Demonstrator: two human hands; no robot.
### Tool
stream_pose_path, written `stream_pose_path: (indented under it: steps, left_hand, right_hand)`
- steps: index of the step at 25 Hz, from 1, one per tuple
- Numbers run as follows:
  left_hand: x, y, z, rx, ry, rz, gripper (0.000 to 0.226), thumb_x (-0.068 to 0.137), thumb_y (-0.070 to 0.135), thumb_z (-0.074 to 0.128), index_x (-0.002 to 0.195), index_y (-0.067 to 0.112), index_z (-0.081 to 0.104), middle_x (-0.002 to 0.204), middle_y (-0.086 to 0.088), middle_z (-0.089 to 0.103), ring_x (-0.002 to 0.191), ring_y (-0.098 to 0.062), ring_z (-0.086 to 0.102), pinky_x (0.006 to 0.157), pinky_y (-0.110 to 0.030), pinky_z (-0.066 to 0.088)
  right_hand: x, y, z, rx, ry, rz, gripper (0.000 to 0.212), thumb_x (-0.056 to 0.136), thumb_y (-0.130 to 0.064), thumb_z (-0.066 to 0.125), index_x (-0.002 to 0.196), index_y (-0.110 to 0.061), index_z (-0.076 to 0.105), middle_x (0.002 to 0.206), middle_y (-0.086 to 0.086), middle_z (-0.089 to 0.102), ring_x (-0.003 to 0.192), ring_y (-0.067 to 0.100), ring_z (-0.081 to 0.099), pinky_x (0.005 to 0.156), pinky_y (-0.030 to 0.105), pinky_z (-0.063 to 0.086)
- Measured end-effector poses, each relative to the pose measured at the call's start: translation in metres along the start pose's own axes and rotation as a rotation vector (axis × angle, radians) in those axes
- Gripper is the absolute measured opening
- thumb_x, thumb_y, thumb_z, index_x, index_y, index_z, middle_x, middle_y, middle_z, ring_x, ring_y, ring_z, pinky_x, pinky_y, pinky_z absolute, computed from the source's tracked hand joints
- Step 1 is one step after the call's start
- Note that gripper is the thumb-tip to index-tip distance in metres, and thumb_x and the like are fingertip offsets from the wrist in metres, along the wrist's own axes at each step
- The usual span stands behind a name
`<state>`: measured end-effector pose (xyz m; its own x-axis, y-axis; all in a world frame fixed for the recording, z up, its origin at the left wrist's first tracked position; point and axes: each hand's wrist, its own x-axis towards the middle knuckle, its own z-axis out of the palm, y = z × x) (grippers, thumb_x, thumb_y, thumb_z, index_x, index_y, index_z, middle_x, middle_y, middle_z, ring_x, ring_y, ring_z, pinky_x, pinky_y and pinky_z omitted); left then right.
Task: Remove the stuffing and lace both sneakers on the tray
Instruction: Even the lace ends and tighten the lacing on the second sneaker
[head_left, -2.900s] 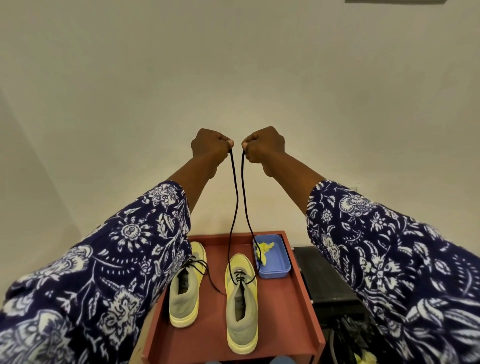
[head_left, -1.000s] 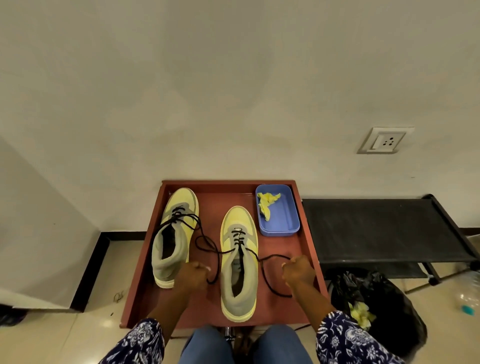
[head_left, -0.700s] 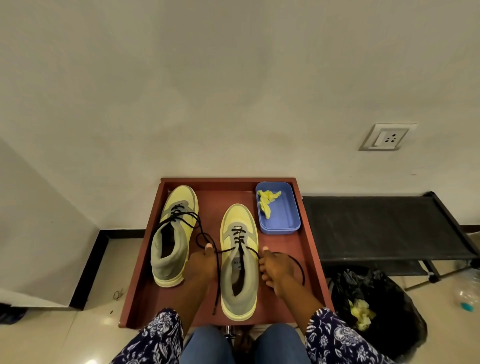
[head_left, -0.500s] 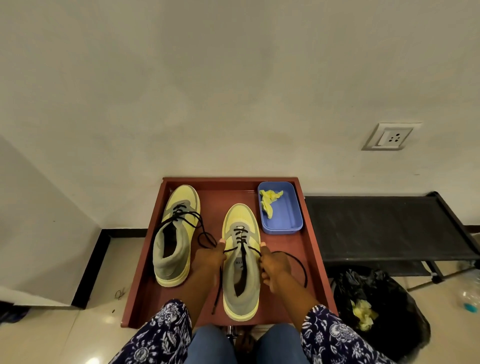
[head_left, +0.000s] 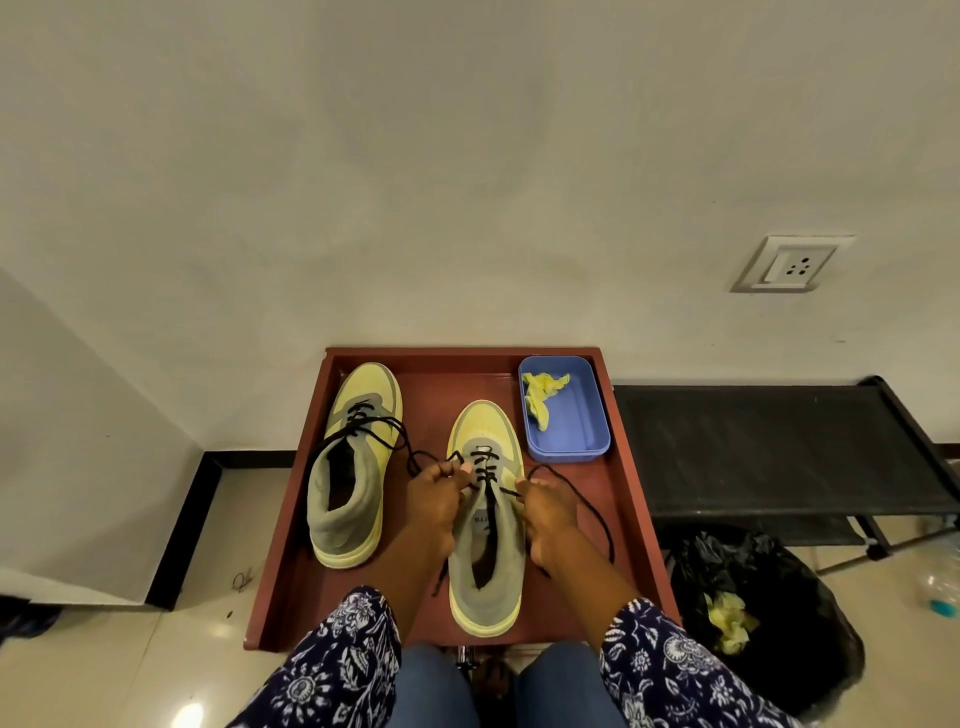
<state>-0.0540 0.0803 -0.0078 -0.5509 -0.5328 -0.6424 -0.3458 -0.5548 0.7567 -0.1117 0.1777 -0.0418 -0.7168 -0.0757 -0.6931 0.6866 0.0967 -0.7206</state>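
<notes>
Two yellow-and-grey sneakers stand on a red-brown tray, toes toward the wall. The left sneaker has a black lace through its front eyelets, with loose ends trailing right. The right sneaker sits between my hands. My left hand pinches one end of its black lace at the left eyelets. My right hand pinches the other end at the right eyelets; that end loops out over the tray to the right.
A blue plastic box with crumpled yellow stuffing paper sits at the tray's far right corner. A black low rack stands right of the tray, with a black bin bag holding yellow paper beneath it. The wall is directly behind.
My hands came down from holding the lace ends high in the air to the right sneaker. They closed in on its eyelets from both sides and crept toward the toe.
</notes>
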Motion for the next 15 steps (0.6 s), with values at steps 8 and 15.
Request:
stream_pose_path:
  steps: [8,15]
  left_hand:
    - [0.007,0.004,0.004,0.595,-0.096,0.404,0.015,0.086,0.010,0.062,0.097,0.005,0.071,0.099,-0.011,0.071,0.093,-0.021,0.064,0.084,-0.032,0.049]
    - [0.011,0.010,-0.003,0.784,-0.277,0.471,0.014,0.082,0.011,0.067,0.091,0.003,0.073,0.073,-0.004,0.072,0.065,0.001,0.056,0.064,-0.021,0.044]
  right_hand:
    - [-0.023,-0.036,-0.006,-0.193,-0.244,-0.373,0.022,0.087,-0.014,0.062,0.067,-0.012,0.053,0.067,0.001,0.049,0.066,0.014,0.043,0.063,0.023,0.039]
    - [-0.031,-0.053,0.003,-0.401,-0.407,-0.417,0.013,0.087,-0.015,0.063,0.074,-0.013,0.065,0.070,0.003,0.060,0.070,0.013,0.055,0.063,0.015,0.047]
